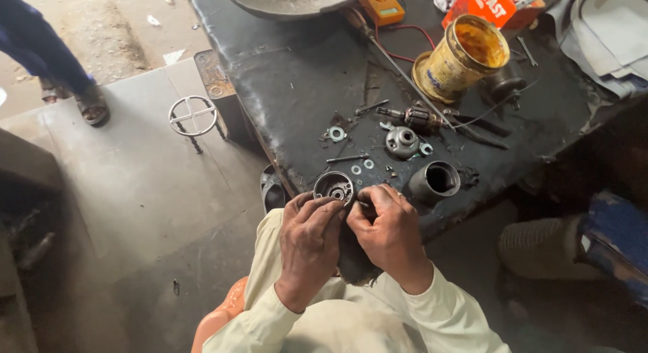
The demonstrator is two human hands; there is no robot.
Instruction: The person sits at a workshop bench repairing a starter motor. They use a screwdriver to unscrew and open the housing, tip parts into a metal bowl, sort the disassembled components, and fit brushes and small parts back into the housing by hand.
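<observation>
My left hand grips a small round metal motor end cap at the near edge of the black workbench. My right hand is pressed against it from the right, fingers pinched on a small part that I cannot make out. Just beyond lie a black cylindrical motor housing, a grey round end cover, a motor armature, a few washers and a bolt.
A tilted yellow tin with orange grease sits at the back right, near an orange box and a yellow multimeter. A metal bowl stands at the back. Another person's sandalled foot is on the floor at left, beside a wire ring stand.
</observation>
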